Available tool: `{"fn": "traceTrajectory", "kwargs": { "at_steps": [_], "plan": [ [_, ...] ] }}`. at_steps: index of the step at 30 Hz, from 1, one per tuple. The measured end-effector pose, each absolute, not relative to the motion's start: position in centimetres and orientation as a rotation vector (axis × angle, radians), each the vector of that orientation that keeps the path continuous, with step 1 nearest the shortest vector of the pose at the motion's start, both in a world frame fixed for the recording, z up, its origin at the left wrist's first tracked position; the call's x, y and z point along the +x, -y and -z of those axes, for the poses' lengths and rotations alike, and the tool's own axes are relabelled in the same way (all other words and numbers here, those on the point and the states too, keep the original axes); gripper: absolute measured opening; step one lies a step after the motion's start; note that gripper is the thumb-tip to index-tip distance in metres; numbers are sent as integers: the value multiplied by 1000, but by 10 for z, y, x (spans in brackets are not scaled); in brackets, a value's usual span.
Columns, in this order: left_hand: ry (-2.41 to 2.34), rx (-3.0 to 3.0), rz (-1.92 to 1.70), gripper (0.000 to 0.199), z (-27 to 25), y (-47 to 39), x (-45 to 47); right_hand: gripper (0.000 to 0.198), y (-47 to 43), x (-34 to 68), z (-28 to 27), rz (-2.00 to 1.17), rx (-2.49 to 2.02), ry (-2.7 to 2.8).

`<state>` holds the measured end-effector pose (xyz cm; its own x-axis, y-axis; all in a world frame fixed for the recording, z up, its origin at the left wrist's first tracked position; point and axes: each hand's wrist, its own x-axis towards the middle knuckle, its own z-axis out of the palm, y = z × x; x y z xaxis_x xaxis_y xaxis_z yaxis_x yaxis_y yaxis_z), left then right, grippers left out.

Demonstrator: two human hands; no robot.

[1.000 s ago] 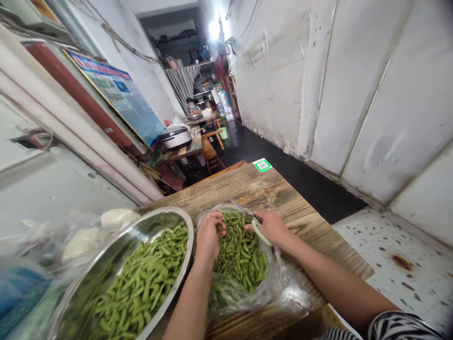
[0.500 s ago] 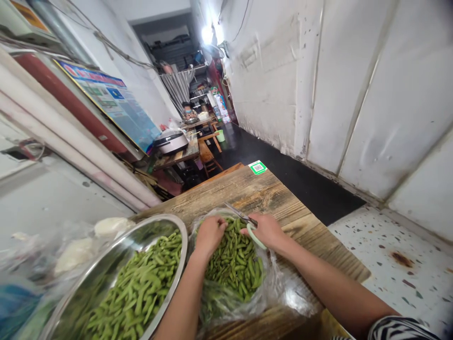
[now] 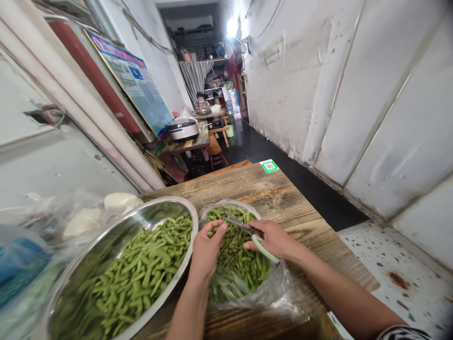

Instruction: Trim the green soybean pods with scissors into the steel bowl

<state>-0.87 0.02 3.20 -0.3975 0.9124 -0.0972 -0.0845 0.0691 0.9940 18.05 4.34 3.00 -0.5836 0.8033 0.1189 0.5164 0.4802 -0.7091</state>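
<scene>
My left hand (image 3: 208,243) pinches a green soybean pod (image 3: 211,233) between thumb and fingers, above a clear plastic bag (image 3: 279,293) full of pods (image 3: 244,264). In my right hand (image 3: 272,238) is a pair of scissors (image 3: 264,248) with pale green handles. Their blades point left and reach the fingertips of my left hand, by the end of the held pod. To the left of the bag stands a large steel basin (image 3: 193,212), partly filled with a heap of green pods (image 3: 148,269).
Everything stands on a wooden table (image 3: 300,212) with a green QR code card (image 3: 269,166) at its far corner. Plastic bags with pale contents (image 3: 85,222) lie left of the basin. Beyond are another table with an electric cooker (image 3: 182,129), a stool (image 3: 215,146) and a white wall (image 3: 290,85).
The scissors' blades have swung down and left to my left fingertips. My left hand has turned and lifted slightly, so the pod now shows. The camera view has shifted left.
</scene>
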Motion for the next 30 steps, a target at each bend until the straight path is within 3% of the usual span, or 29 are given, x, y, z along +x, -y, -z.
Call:
{"fn": "traceTrajectory", "kwargs": {
  "at_steps": [24, 30],
  "plan": [
    [-1245, 562, -1568, 40, -25, 4, -3, 50, -38, 172, -13, -1105, -1103, 2300],
    [-1422, 837, -1478, 32, -21, 8, -7, 52, -44, 173, -13, -1057, -1134, 2274]
  ]
}}
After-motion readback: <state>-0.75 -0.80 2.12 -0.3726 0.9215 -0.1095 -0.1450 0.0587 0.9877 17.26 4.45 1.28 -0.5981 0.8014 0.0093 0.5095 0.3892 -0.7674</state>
